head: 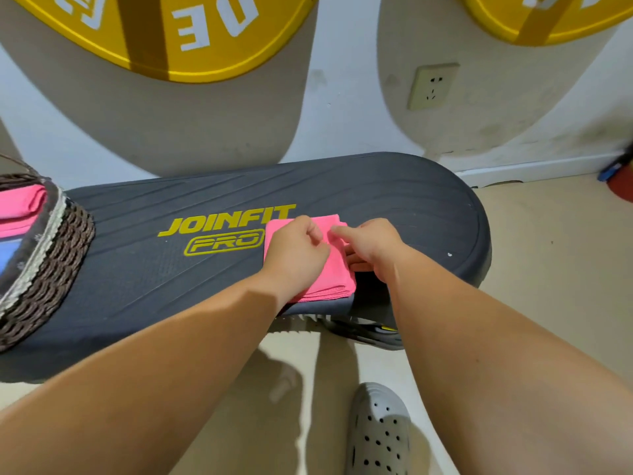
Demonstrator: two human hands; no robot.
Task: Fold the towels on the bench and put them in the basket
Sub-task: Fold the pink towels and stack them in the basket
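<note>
A folded pink towel lies on the dark bench, just right of its yellow logo and near the front edge. My left hand sits on the towel's left half with its fingers curled, pinching the cloth. My right hand holds the towel's right edge, its index finger stretched over the top and its other fingers tucked at the side. A woven basket stands on the bench's left end, with another folded pink towel and something blue inside.
The bench stands against a white wall with a socket. Bare bench surface lies between the basket and the towel. My foot in a grey perforated clog is on the beige floor in front. A red and blue object sits at the far right.
</note>
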